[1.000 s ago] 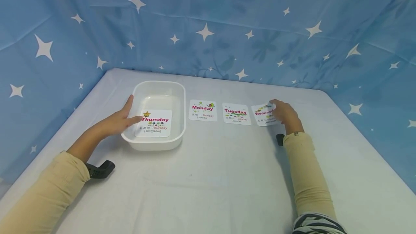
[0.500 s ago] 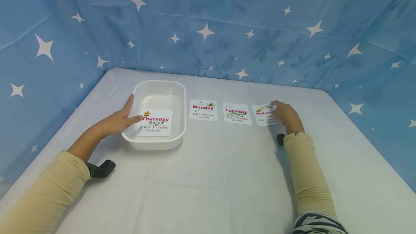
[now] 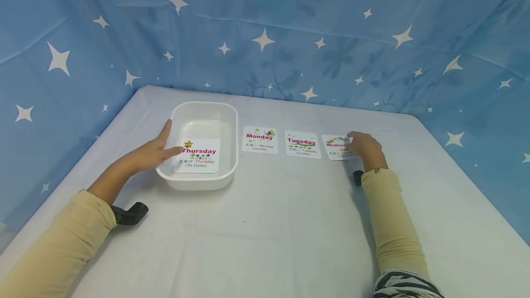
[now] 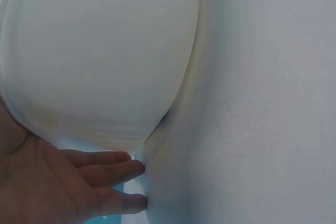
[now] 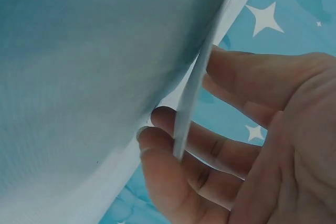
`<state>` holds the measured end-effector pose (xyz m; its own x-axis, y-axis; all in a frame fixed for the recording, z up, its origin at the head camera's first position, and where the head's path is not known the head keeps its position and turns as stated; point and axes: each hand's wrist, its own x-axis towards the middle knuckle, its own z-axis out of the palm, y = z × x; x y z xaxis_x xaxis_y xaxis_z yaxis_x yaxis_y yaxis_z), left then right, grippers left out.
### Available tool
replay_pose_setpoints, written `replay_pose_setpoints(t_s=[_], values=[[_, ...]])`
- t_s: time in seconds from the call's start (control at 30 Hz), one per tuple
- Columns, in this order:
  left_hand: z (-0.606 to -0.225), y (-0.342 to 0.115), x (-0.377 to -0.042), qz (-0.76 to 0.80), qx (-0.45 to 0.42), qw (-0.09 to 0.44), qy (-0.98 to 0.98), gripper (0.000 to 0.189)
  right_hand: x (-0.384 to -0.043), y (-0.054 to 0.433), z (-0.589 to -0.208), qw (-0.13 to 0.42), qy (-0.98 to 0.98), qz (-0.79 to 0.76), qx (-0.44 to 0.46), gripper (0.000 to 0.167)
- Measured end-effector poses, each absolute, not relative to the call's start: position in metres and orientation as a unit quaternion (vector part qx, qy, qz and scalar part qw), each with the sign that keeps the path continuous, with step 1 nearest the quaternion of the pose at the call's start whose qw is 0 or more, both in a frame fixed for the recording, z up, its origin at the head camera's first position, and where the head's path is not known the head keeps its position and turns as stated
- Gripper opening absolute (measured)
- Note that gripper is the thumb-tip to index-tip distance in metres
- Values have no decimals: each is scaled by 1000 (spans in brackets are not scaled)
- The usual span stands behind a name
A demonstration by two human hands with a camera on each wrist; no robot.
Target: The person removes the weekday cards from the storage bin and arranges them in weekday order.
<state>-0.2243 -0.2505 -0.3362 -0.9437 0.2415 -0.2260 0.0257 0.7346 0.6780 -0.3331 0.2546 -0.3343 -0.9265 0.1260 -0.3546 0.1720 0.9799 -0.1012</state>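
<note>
On the left, a white plastic tub (image 3: 225,169) stands with the Thursday card (image 3: 198,162) lying inside. My left hand (image 3: 151,154) holds the tub's left side, its thumb over the rim by that card and its fingers along the outer wall; the left wrist view shows the fingers (image 4: 107,174) extended past the tub's side. To the right my right hand (image 3: 366,148) pinches the right edge of the Wednesday card (image 3: 334,147). In the right wrist view this card (image 5: 197,87) appears edge-on, thumb on one face and fingers on the other.
The Monday card (image 3: 260,139) and Tuesday card (image 3: 302,144) lie face up between the tub and the Wednesday card, roughly in a row. A white cloth (image 3: 244,243) covers the table. Behind it hangs a blue curtain (image 3: 290,63) with white stars.
The Wednesday card, tilted and raised at its right side earlier, now sits flatter and straighter as my right hand has sunk slightly. My left hand keeps its place on the tub.
</note>
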Motion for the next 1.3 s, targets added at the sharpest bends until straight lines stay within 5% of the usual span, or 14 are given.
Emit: replay_pose_setpoints(t_s=[0.83,1.3], values=[[-335,-250,-223,358,78,147,919,91,-331,240,-327,145,986,-71,31,62],[-338,-252,-226,364,73,145,917,88,-326,110,-283,90,975,-127,-157,60]])
